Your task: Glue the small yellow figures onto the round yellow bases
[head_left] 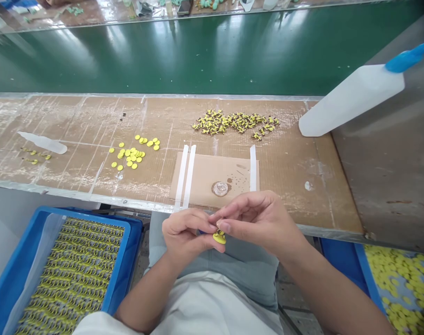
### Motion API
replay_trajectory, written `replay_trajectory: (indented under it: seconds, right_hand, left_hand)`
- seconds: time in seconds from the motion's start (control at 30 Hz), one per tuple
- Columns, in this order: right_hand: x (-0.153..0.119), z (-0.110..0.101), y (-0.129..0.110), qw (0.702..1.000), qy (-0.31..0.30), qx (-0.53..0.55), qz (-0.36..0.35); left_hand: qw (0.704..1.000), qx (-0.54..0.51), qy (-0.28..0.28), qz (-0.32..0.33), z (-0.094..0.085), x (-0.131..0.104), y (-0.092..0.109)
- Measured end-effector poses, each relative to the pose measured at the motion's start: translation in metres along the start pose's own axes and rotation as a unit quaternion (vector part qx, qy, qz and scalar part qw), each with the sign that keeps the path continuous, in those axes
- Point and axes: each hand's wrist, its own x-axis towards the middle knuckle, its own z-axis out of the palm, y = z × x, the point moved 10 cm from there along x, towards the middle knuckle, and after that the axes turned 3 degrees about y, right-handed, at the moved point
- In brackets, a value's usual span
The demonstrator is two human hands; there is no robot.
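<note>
My left hand (189, 232) pinches a small yellow disc (219, 238) between thumb and fingers, just past the bench's front edge. From the other side, my right hand (257, 221) closes thumb and forefinger on a small dark-and-yellow piece (220, 231) at the top of the disc. The fingertips partly hide that piece, so its exact shape is unclear. Beyond my hands, a cardboard sheet (205, 179) is taped to the bench with white strips. On it lies a round clear blob (220, 188), with dark spots beside it.
Loose yellow discs (130, 153) lie left of the sheet; a pile of dark-and-yellow pieces (232, 122) lies behind it. A white bottle with a blue tip (351, 100) leans at right. Blue trays, one holding rows of pieces (123, 260), one discs (403, 279), flank my lap.
</note>
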Motion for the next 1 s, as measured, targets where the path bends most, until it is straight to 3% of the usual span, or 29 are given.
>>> replay_trajectory:
  seconds: [0.23, 0.63, 1.0]
  right_hand:
    - [0.001, -0.003, -0.003, 0.999, 0.029, -0.029, 0.011]
    - [0.001, 0.002, -0.002, 0.999, 0.016, 0.027, 0.005]
    - [0.0, -0.001, -0.002, 0.999, 0.03, -0.012, 0.009]
  left_hand:
    - [0.996, 0.053, -0.006, 0.065, -0.005, -0.003, 0.013]
    - [0.995, 0.059, 0.035, 0.072, -0.009, -0.012, 0.015]
    - [0.989, 0.074, 0.009, 0.125, -0.002, -0.011, 0.026]
